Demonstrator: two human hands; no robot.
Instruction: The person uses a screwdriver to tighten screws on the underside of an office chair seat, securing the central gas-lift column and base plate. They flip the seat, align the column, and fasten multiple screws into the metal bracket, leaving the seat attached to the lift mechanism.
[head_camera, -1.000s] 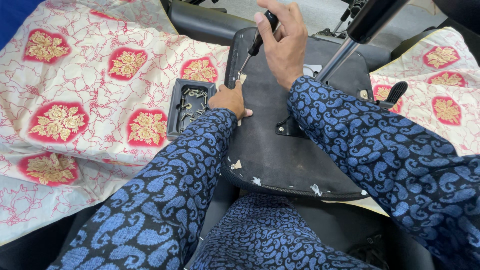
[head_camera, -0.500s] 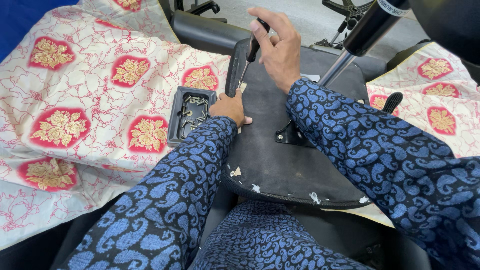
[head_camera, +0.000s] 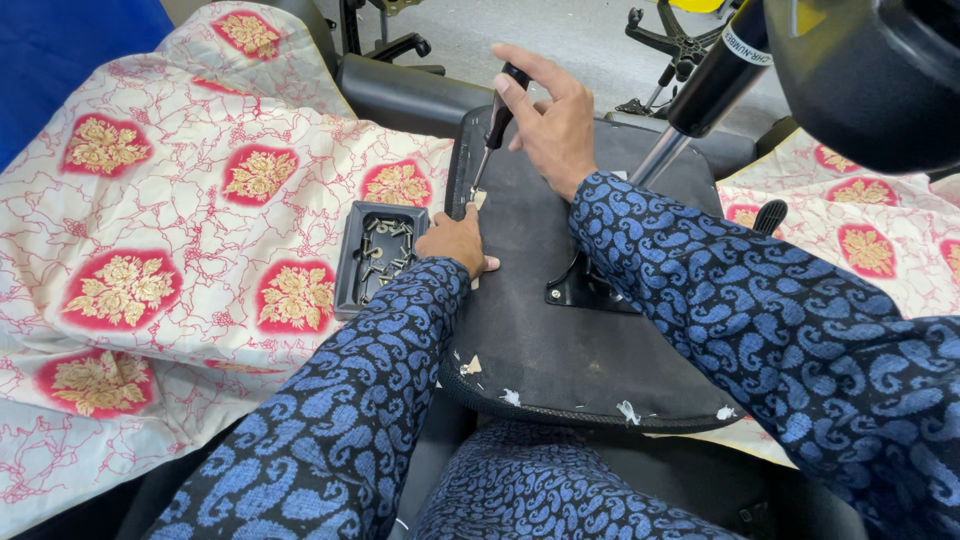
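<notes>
— Cream cloth with red and gold flower medallions covers most of the left side and shows again at the far right. What lies on top?

— A black chair seat, turned underside up, flat across the person's lap, its near rim frayed with pale scraps. A black bracket sits near its middle, and a chrome and black gas cylinder slants up from there toward the top right.

— Any containers?

— One: a small black rectangular tray on the cloth, just beside the seat's left edge. Loose dark and silvery screws are heaped in it; I cannot tell how many.

— And the hands?

— Both sleeves are blue paisley. The left hand rests palm down on the seat's left edge, fingers curled narrow and pressed to the surface beside the tray, holding nothing I can make out. The right hand is wrapped firmly round the black handle of a screwdriver.

— Which way does the tool point?

— Its long axis runs steeply, handle high and tilted away to the right, metal shaft pointing down and slightly left. The tip meets the seat just above the left hand's fingers
</notes>
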